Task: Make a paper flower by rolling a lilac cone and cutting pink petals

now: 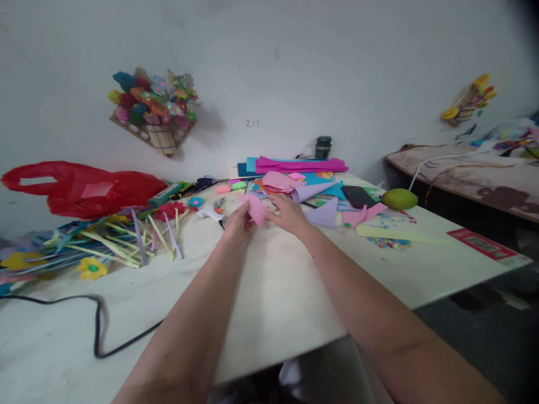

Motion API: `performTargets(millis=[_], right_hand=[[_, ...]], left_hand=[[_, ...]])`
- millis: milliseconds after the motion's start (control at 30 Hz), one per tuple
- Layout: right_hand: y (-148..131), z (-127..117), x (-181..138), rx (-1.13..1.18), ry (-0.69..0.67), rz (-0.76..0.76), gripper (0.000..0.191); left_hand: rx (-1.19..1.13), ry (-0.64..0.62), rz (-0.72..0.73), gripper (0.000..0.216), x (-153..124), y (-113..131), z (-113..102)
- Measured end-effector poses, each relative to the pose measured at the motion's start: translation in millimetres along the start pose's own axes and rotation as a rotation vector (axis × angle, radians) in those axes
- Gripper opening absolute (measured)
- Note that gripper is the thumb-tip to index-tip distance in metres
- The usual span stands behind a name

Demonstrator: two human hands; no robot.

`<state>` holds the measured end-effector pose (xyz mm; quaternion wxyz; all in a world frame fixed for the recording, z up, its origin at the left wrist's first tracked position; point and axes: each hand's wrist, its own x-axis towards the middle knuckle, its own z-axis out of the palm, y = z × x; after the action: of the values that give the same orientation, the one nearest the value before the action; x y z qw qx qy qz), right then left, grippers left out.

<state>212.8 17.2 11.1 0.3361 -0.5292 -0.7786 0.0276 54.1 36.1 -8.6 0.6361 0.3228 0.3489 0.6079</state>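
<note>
Between my hands, above the white table [273, 286], is a pink paper petal shape [256, 209]. My left hand [238, 225] is closed on its left edge, the fingers partly behind it. At the right edge of the piece, my right hand [289, 215] has its thumb and fingers curved and apart, the fingertips beside or just touching the paper. Slight blur hides the exact contact. A white glue gun [209, 214] lies left of my left hand, near pliers [218, 203]. Lilac paper pieces [322, 214] lie right of my right hand.
Paper strips and finished flowers [91, 268] cover the left side, below a red plastic bag [92, 191]. A black cord [97, 331] crosses the front left. Coloured paper sheets [301, 165], a phone [357, 197] and a green fruit [399, 199] lie toward the back and right.
</note>
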Motion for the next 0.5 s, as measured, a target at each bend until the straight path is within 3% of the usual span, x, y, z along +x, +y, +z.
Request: performTargets(millis=[133, 300, 500], right_hand=[[-9, 7, -3, -0.001, -0.065, -0.096, 0.071], [-10, 14, -4, -0.017, -0.072, -0.147, 0.047], [-6, 15, -1, 0.124, -0.046, -0.191, 0.035]], left_hand=[[0.001, 0.028, 0.037, 0.012, 1, -1, 1], [-0.014, -0.044, 0.062, 0.012, -1, -1, 2], [-0.018, -0.146, 0.111, 0.019, -3, 2, 2]])
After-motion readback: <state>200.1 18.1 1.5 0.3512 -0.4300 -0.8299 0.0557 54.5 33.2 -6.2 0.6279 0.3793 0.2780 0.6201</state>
